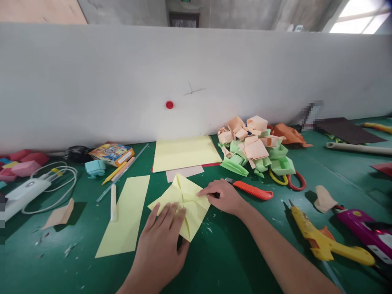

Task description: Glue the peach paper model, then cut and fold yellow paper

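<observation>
A square of pale yellow paper (194, 208), its flaps folded toward the centre, lies on the green table in front of me. My left hand (163, 239) rests flat on its lower left part, fingers extended over the flap. At the right corner, the index fingertip of my right hand (223, 196) touches the paper; the other fingers are curled under, and whether they hold anything is hidden. Left of the folded piece lies a yellow paper strip (128, 216) with a white stick (113, 203) on its edge.
Yellow sheets (186, 153) lie behind the folded paper. An orange cutter (253, 190), scissors (296, 180) and a pile of folded paper (255, 147) are at the back right. A yellow glue gun (327, 241) sits at the right, a white power strip (26, 196) at the left.
</observation>
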Demonstrator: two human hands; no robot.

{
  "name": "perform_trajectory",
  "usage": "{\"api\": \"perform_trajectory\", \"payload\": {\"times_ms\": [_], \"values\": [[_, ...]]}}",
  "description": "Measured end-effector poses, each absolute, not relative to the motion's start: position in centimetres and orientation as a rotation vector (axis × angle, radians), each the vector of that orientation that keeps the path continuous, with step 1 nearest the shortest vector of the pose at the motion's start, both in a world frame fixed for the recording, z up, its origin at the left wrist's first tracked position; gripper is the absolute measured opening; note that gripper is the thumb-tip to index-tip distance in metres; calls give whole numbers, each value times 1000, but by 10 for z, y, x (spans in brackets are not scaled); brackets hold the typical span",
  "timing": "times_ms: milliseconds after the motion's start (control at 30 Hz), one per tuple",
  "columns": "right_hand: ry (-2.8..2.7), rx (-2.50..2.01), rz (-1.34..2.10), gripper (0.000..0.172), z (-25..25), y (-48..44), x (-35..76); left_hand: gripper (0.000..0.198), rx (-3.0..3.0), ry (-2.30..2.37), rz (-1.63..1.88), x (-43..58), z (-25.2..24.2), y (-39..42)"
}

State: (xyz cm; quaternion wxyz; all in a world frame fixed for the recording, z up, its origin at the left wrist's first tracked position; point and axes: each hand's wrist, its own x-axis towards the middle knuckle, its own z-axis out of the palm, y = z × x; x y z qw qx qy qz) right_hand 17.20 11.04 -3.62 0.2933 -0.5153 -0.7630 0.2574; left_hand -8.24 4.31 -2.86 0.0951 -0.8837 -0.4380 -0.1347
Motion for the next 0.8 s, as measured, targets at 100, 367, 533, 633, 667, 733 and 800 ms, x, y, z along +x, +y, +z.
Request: {"api": "perform_trajectory", "payload": {"times_ms": [100,367,533,633,667,733,800], "values": [[-2079,-1378,654,45,-38,109,172,61,-2623,-1308,-345,-80,-35,38],[-2156,-1365,604,43,-39,107,172,65,-2620,-1340,-402,-75,-42,34],[-2228,-1329,404,37,-33,98,168,63,-2696,-1296,-405,-75,-44,35],[-2234,-1358,242,26,-27,89,162,55,-2774,-1252,-434,-75,-42,37],[-2254,-1359,222,25,-26,86,160,53,-2792,-1234,-446,-75,-41,37],[-2328,-1344,237,30,-23,82,156,50,-2806,-1209,-463,-75,-39,38],[-2392,-1328,285,40,-22,81,154,49,-2802,-1199,-478,-74,-37,38]]}}
